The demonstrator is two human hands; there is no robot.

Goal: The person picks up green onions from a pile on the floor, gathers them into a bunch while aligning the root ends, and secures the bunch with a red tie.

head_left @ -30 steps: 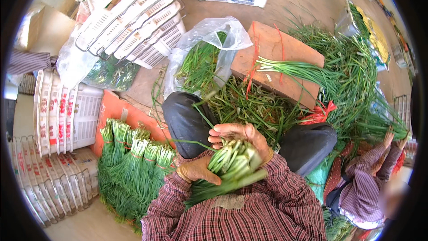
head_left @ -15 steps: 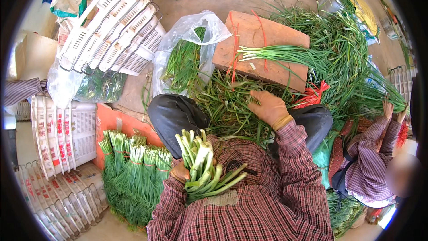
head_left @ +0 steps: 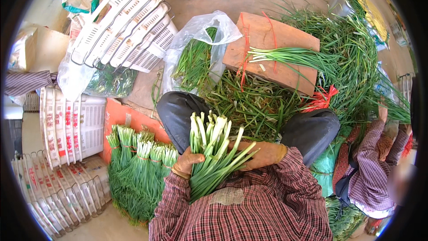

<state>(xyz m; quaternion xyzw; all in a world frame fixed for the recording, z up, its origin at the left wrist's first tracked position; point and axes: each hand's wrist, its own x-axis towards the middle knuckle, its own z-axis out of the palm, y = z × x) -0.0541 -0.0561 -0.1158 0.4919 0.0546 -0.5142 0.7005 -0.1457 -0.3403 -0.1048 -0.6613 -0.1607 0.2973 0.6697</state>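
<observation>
A bunch of chives [head_left: 216, 145] with pale, thick-looking stalk ends stands tilted before my chest. My gloved left hand [head_left: 187, 163] is closed round its left side, thumb across the stalks. From the right my gloved right hand [head_left: 266, 155] reaches against the same bunch, its fingertips hidden behind the stalks. Beyond my knees lies a heap of loose leaves [head_left: 254, 111]. Across a reddish-brown block [head_left: 281, 33] with red ties rests a small bunch of loose chives [head_left: 290, 56].
Several tied chive bundles [head_left: 142, 174] stand at my left by an orange board [head_left: 129, 116]. White crates [head_left: 129, 22] are stacked behind. A clear bag [head_left: 178, 58] holds greens. Red ties [head_left: 322, 99] lie beside a large chive pile [head_left: 352, 53]. A co-worker [head_left: 372, 169] sits at right.
My right hand has come down from above the loose leaves to the bunch. The bunch has risen and turned more upright in my left hand. The whole view has shifted slightly.
</observation>
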